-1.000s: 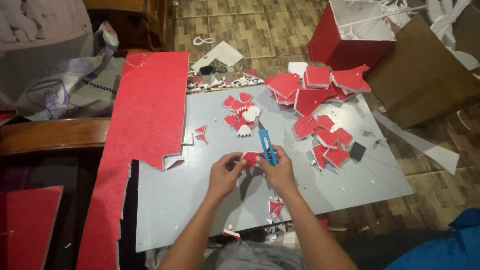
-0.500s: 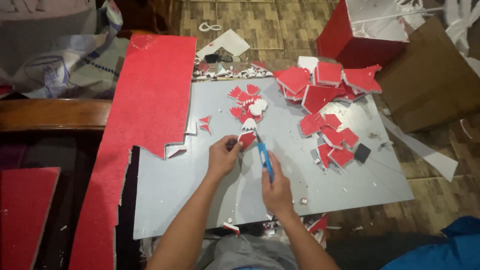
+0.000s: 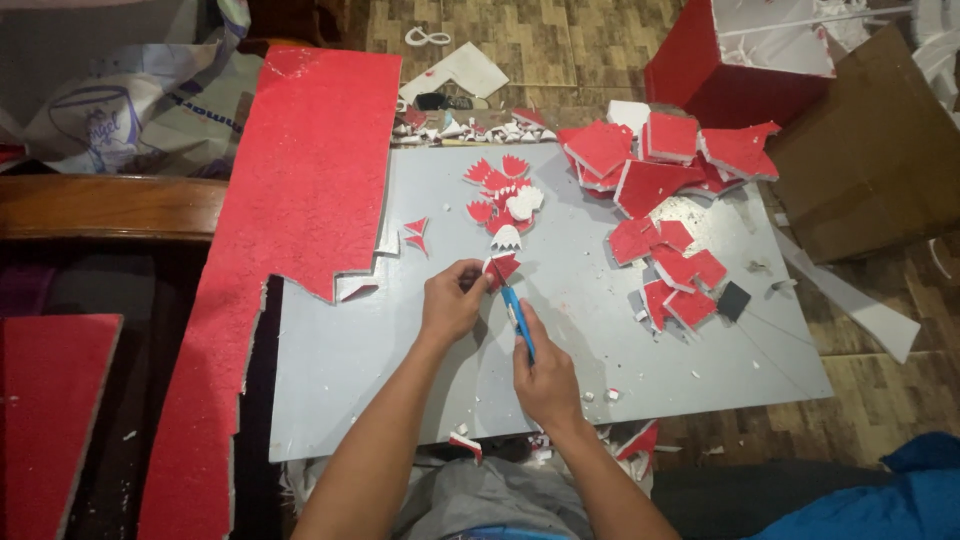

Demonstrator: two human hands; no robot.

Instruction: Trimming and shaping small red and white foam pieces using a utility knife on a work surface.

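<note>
My left hand [image 3: 452, 303] pinches a small red foam piece [image 3: 501, 268] between thumb and fingertips, holding it just above the grey worktop [image 3: 690, 375]. My right hand [image 3: 545, 378] is closed round a blue-handled cutter [image 3: 518, 318], its tip meeting the piece right at my left grip.

Judging from how things lie, the cutting looks well under way. Just beyond my left grip sits a cluster of small shaped pieces [image 3: 502, 190], red and white with toothed edges, which look finished. Further out to the right of my right grip lies a pile of rough red squares [image 3: 660, 205], larger and still uncut, so a good share of the work seems left. To the left of my left grip a long red foam sheet [image 3: 300, 200] hangs over the worktop's edge, with a stepped bite already cut out of its near side. White and red offcuts [image 3: 468, 128] gather along the far edge of the worktop, and a few scraps lie near my right wrist.

As for containers, a red box with a white inner face [image 3: 740, 50] stands on the floor far beyond my right grip; I cannot tell what it holds. A brown cardboard panel [image 3: 880, 150] leans beside it. A plastic bag [image 3: 130, 110] lies far left, its contents hidden.
</note>
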